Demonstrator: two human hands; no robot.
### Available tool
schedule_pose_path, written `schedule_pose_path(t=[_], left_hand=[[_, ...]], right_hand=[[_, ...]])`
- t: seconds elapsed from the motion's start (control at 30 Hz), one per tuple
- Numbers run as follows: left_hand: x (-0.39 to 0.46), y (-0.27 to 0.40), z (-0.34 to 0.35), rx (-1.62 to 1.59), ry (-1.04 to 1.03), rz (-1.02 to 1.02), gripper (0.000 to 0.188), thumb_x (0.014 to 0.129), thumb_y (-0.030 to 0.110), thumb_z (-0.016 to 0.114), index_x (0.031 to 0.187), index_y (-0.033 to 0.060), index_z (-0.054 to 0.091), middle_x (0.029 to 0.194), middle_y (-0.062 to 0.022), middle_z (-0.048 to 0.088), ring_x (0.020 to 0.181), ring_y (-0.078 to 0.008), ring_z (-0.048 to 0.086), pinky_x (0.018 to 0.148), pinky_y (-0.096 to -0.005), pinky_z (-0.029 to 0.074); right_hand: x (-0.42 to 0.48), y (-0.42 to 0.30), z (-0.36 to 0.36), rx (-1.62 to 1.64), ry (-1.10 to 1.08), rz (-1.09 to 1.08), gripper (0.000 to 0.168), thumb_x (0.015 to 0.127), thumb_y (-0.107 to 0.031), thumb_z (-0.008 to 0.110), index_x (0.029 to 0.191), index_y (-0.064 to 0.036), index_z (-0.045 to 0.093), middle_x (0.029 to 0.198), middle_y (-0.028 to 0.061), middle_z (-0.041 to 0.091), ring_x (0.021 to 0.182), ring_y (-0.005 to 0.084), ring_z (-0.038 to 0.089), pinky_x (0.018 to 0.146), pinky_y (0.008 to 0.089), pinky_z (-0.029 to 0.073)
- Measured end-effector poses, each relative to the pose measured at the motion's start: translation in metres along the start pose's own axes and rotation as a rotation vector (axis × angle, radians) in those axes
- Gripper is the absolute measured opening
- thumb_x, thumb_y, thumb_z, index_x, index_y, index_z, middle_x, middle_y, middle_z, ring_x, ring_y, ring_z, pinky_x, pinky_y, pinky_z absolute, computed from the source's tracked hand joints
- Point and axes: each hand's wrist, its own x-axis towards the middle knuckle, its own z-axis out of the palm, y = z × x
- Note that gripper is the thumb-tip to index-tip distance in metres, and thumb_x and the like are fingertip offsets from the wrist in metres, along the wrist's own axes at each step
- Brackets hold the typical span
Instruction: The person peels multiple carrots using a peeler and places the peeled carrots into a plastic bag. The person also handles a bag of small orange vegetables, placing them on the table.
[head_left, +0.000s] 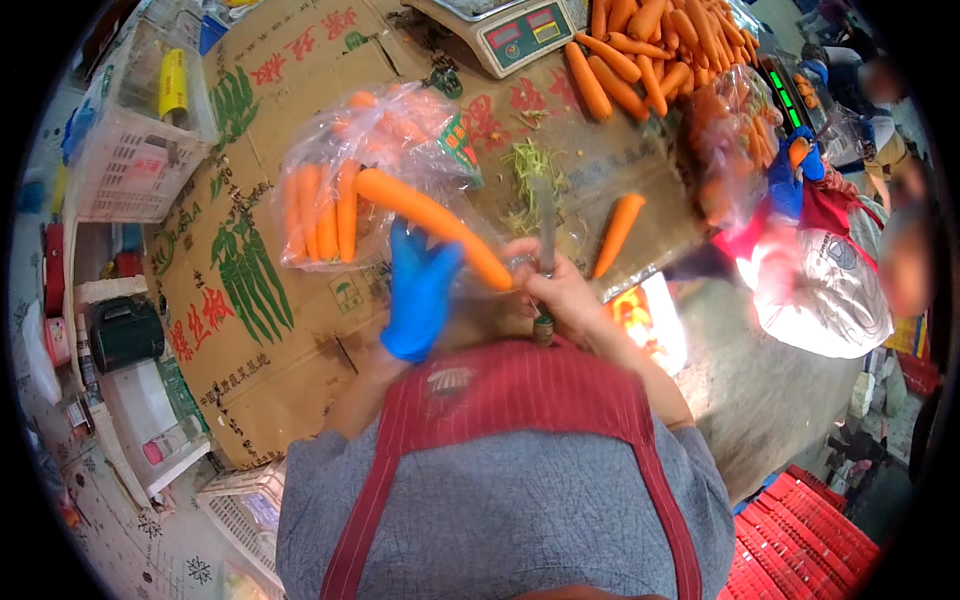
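Observation:
My left hand (421, 292), in a blue glove, grips a long carrot (435, 216) that slants over the cardboard. Its lower right end reaches close to my bare right hand (559, 289). That hand is closed round a knife (546, 225), its blade pointing away from me and slightly blurred. Beyond the left hand lies a clear plastic bag (382, 142) with several carrots inside. Green trimmings (534, 176) lie just past the blade. A single carrot (619, 234) rests to the right of my right hand.
Cardboard (322, 315) covers the table. At the back are a weighing scale (502, 34) and a carrot pile (667, 45). A bagged bunch of carrots (731, 142) lies near a co-worker's blue-gloved hand (785, 176) at right. A white plastic basket (142, 150) stands at left.

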Motion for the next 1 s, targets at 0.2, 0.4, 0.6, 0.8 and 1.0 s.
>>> schedule_pose_path(t=[0.2, 0.4, 0.6, 0.8, 1.0], left_hand=[[0.013, -0.007, -0.002, -0.203, -0.007, -0.127, 0.047, 0.092, 0.012, 0.058, 0.135, 0.0084, 0.037, 0.119, -0.0057, 0.051, 0.107, -0.0196, 0.054, 0.091, -0.0373, 0.047], [0.018, -0.016, -0.021, -0.507, 0.060, -0.302, 0.031, 0.092, 0.019, 0.060, 0.120, 0.0073, 0.053, 0.111, -0.0054, 0.058, 0.105, -0.0199, 0.056, 0.093, -0.0361, 0.049], [0.014, 0.003, -0.006, -0.640, 0.047, -0.482, 0.031, 0.092, 0.021, 0.062, 0.118, 0.0063, 0.054, 0.111, -0.0068, 0.058, 0.106, -0.0206, 0.057, 0.094, -0.0357, 0.049], [0.013, -0.012, -0.006, -0.584, 0.054, -0.420, 0.031, 0.092, 0.020, 0.061, 0.118, 0.0068, 0.054, 0.110, -0.0065, 0.057, 0.108, -0.0211, 0.055, 0.097, -0.0353, 0.047], [0.010, -0.021, -0.004, -0.508, 0.017, -0.360, 0.030, 0.092, 0.020, 0.061, 0.119, 0.0091, 0.052, 0.110, -0.0056, 0.055, 0.107, -0.0207, 0.053, 0.096, -0.0358, 0.046]], right_hand=[[-0.017, -0.018, 0.005, 0.368, -0.148, -0.152, 0.017, 0.080, 0.004, 0.054, 0.092, -0.008, 0.053, 0.068, -0.0002, 0.045, 0.052, 0.0077, 0.040, 0.045, 0.0227, 0.033], [-0.017, -0.053, -0.030, -0.272, 0.121, -0.140, 0.015, 0.085, -0.007, 0.060, 0.100, -0.007, 0.063, 0.079, 0.0020, 0.057, 0.061, 0.0083, 0.050, 0.051, 0.0221, 0.039], [-0.011, -0.037, -0.007, -0.589, 0.185, -0.331, 0.028, 0.086, -0.013, 0.065, 0.113, -0.005, 0.063, 0.082, -0.0030, 0.059, 0.072, 0.0047, 0.052, 0.067, 0.0212, 0.044], [-0.002, -0.031, 0.004, -0.745, 0.116, -0.619, 0.027, 0.079, -0.011, 0.072, 0.104, -0.006, 0.065, 0.073, 0.0008, 0.056, 0.062, 0.0082, 0.052, 0.056, 0.0249, 0.042], [0.002, -0.026, 0.002, -0.908, 0.162, -0.726, 0.010, 0.080, -0.008, 0.068, 0.089, -0.004, 0.064, 0.075, 0.0055, 0.058, 0.063, 0.0131, 0.056, 0.057, 0.0278, 0.045]])
